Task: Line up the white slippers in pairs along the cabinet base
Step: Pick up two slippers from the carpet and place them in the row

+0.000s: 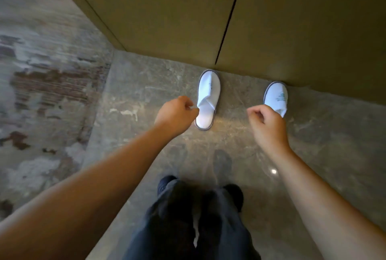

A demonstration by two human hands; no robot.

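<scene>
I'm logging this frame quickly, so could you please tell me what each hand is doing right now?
Left hand: fingers curled, pinching the edge of the left slipper.
Right hand: fingers curled at the right slipper; its grip cannot be told.

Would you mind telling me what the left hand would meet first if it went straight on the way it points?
Probably the left slipper: the left hand already sits at its open edge, though actual contact is unclear.

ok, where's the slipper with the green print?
Head view, right of centre: the printed slipper lies on the stone floor, toe against the cabinet base, its heel behind the right hand.
</scene>
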